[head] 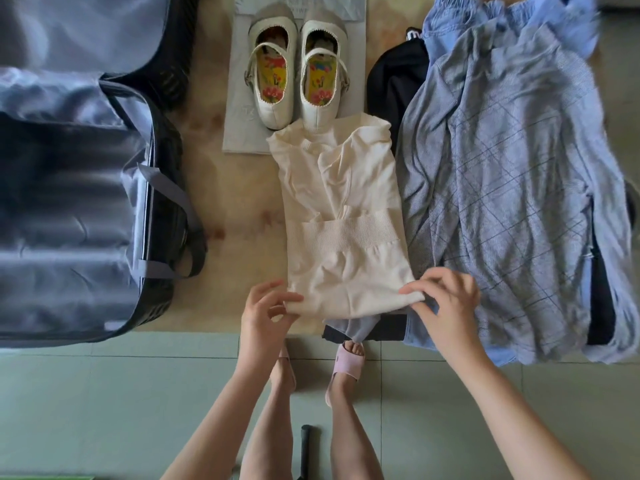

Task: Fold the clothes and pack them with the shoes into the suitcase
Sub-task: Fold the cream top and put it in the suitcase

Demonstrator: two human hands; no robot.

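Observation:
A cream knit top lies lengthwise on the table, sleeves folded in over its body. My left hand pinches its near left corner and my right hand pinches its near right corner. A pair of white strap shoes with flowered insoles stands on a grey bag beyond the top. The open suitcase with grey lining lies at the left. A blue-grey checked garment is spread out at the right.
A black garment lies between the shoes and the blue clothes. Another dark folded piece peeks from under the cream top at the table's near edge. My sandalled feet stand on green floor tiles below.

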